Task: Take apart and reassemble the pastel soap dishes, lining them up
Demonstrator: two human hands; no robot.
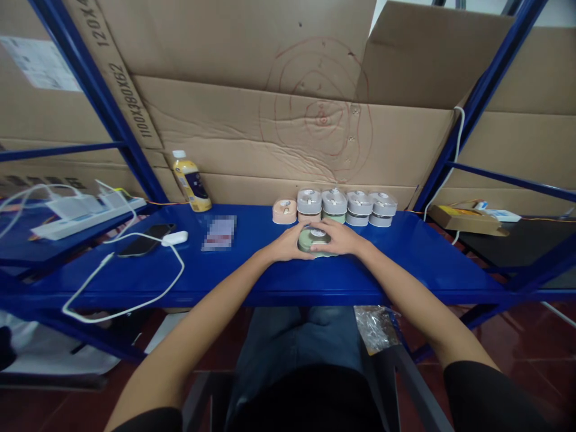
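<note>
Small containers (334,205) already line the worktop's (252,273) back edge; a green container (305,239) sits forward, held between fingers of left hand (287,245) and right hand (344,237).

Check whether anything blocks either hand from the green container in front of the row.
Nothing visible does: the left hand and right hand both hold the green container, from opposite sides. The row stands behind it, not in between.
</note>
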